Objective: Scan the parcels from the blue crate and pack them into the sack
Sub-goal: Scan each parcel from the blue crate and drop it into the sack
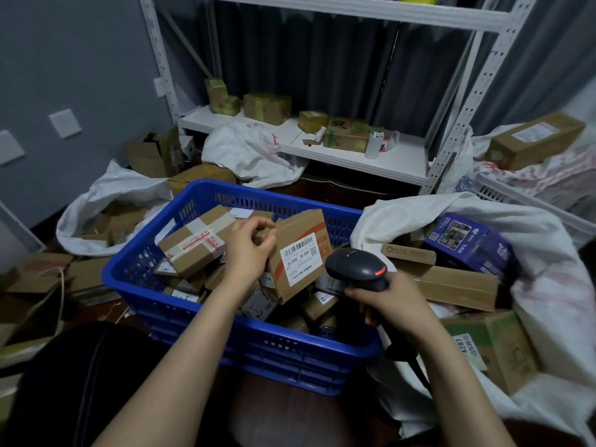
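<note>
Left hand [250,245] pinches the upper left corner of a cardboard parcel [298,254], fingers closed on its edge, holding it tilted above the blue crate [200,314] with its white barcode label [299,259] turned toward the camera; right hand [385,306] is wrapped tight around the grip of a black handheld scanner [356,269], whose rounded head with a red window points at that label from just beside it. The crate is rigid plastic with slotted walls, heaped with small brown boxes; one taped box [193,245] sits high at the left, crossed with clear and red-printed tape. To the right lies the open white sack [548,253], soft woven fabric, crumpled at the rim, already holding a long flat carton [451,285], a purple printed box [471,241] and a green-marked carton [496,346]; the sack's edge touches the crate's right wall. Another white sack [96,201] with boxes slumps at the left; a third [251,153] leans against the white metal shelf [354,150], which carries several small cartons before a dark curtain.
</note>
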